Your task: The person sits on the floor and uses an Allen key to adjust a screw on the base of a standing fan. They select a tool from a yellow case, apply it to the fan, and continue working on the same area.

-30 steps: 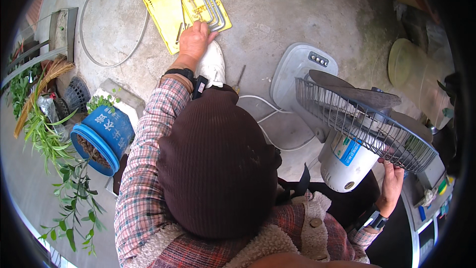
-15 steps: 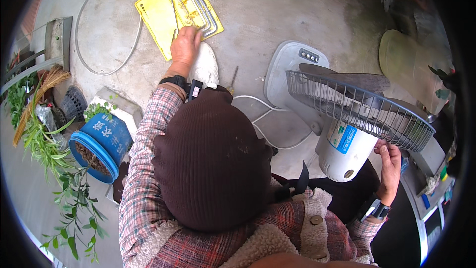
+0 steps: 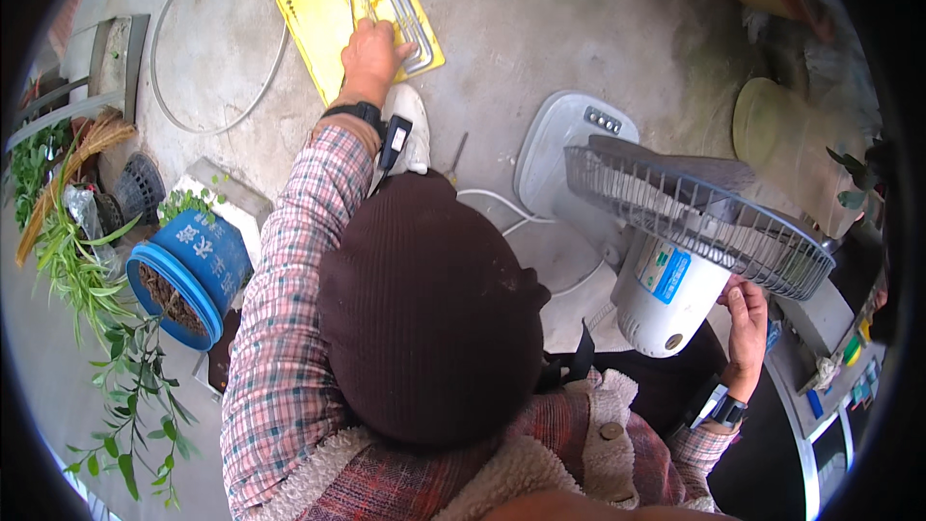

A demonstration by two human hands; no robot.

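My left hand [image 3: 372,63] reaches over a yellow tool case [image 3: 313,24] lying open on the floor. Its thumb stands apart from its bent fingers, which touch the small tools in the case; the fingertips are partly hidden. Beside that hand lie several L-shaped silver hex keys [image 3: 400,0]. On the right is an electric fan with a white motor housing [image 3: 666,304], grey blades [image 3: 675,166] and a wire rear guard [image 3: 810,265]. My right hand [image 3: 746,323] grips the fan behind the guard, next to the housing; its fingertips are hidden there.
Near the white shoe [image 3: 413,121] lies a thin screwdriver [image 3: 458,156]. A white cord [image 3: 502,203] runs toward the fan's grey base [image 3: 550,150]. A grey hose [image 3: 159,87] loops at the far left. Left stand a blue bucket [image 3: 207,256] and plants [image 3: 72,256].
My left hand has moved farther into the case, onto the small tools, and its thumb has spread away from the fingers. My right hand stays at the fan. The whole view has shifted slightly.
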